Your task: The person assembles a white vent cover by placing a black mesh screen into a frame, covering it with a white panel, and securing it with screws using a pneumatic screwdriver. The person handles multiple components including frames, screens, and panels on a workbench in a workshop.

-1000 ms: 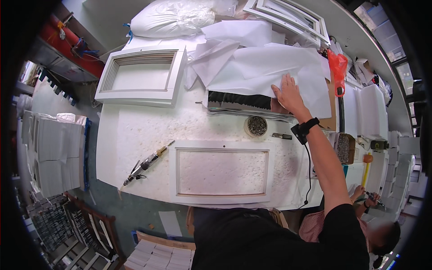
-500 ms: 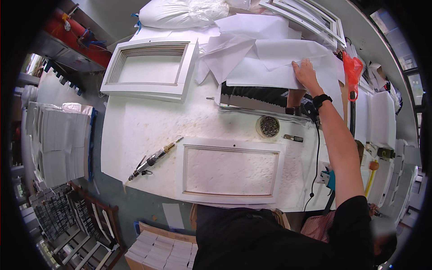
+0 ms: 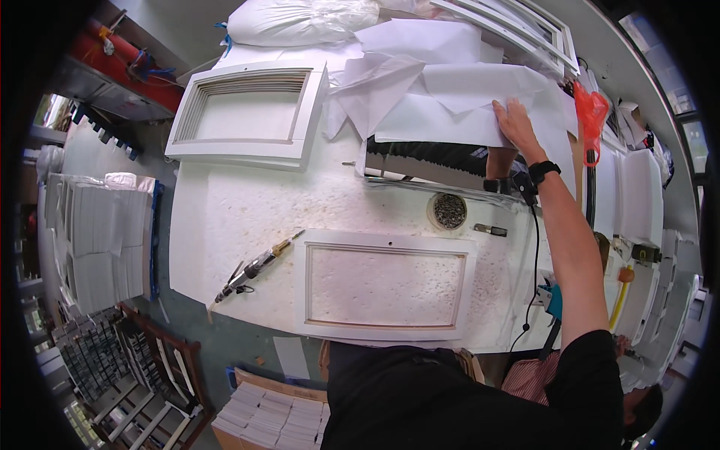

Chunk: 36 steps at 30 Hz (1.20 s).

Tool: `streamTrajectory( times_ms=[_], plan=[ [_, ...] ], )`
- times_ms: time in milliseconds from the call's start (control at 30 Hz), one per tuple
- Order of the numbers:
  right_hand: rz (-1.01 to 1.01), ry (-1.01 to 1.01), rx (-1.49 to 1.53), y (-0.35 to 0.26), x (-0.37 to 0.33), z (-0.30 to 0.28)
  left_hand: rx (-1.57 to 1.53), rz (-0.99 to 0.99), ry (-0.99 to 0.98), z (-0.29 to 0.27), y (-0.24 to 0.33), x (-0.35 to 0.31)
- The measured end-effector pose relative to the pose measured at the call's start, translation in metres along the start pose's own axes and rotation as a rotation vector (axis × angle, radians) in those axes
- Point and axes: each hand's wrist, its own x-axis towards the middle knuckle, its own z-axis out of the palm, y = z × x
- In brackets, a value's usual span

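My right hand (image 3: pixel 517 129) reaches out over the table, its fingers stretched apart on white paper sheets (image 3: pixel 466 120). These sheets lie over a mirror (image 3: pixel 427 164) whose near strip is bare and reflects my wrist. A white rectangular frame (image 3: pixel 386 327) lies close to my body. On its left is a power screwdriver (image 3: pixel 255 268) with its bit pointing at the frame's corner. Between frame and mirror stands a round tub of screws (image 3: pixel 448 211), with a small metal piece (image 3: pixel 490 229) beside it. My left hand is out of sight.
A stack of white frames (image 3: pixel 304 139) sits at the far left of the table. A white sack (image 3: pixel 300 24) lies behind it. A red plastic bag (image 3: pixel 591 120) hangs at the right. A black cable (image 3: pixel 535 277) runs down the table's right side.
My right hand has shifted slightly to the right and toward me, still on the paper. The sheets look nearly unchanged, and the frame and screwdriver have stayed put.
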Motion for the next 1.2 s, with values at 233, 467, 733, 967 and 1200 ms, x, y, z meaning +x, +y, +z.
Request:
streamTrajectory(
  times_ms=[233, 467, 733, 967, 1200],
  plan=[
    [-0.160, 0.101, 0.190, -0.057, -0.061, -0.073, 0.085, -0.089, -0.118, -0.001, -0.027, -0.027],
    [-0.491, -0.027, 0.264, -0.090, -0.094, -0.068, 0.288, 0.079, -0.320, -0.064, 0.082, 0.017],
    [-0.040, -0.131, -0.015, -0.035, 0.009, -0.043, 0.481, 1.172, 0.331, -0.013, 0.385, 0.118],
    [0.330, 0.022, 0.538, 0.028, -0.106, -0.124, 0.531, 1.198, 0.356, 0.045, 0.425, 0.202],
    [0.496, -0.349, 0.930, 0.011, -0.191, -0.112, 0.736, 1.230, 0.539, 0.062, 0.415, 0.200]
  ],
)
